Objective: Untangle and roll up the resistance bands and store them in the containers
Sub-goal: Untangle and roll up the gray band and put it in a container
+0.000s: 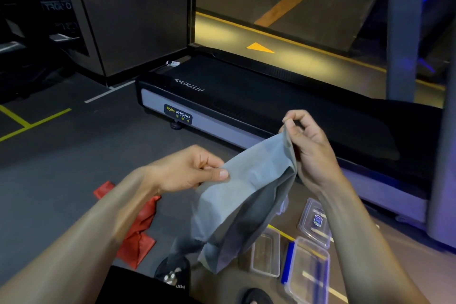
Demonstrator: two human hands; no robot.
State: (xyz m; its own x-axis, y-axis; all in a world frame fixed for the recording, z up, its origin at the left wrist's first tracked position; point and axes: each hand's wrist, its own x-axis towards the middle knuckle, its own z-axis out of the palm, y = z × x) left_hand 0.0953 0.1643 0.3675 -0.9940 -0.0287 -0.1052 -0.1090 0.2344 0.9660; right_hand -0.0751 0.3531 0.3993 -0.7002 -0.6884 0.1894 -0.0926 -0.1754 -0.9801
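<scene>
Both hands hold the grey band [246,195] up mid-frame: left hand [195,170] pinches its edge at 9 o'clock, right hand [306,140] pinches the top corner at 1 o'clock, rest hanging slack. Red band [135,234] lies crumpled on the floor [74,160] at 7 o'clock; clear containers [269,252] sit on the floor at 5 o'clock, w/ a treadmill [259,108] beyond.

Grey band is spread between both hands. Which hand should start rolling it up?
Probably the left hand. It pinches the lower edge of the grey band, while the right hand pinches the higher top edge and could keep the band taut.
</scene>
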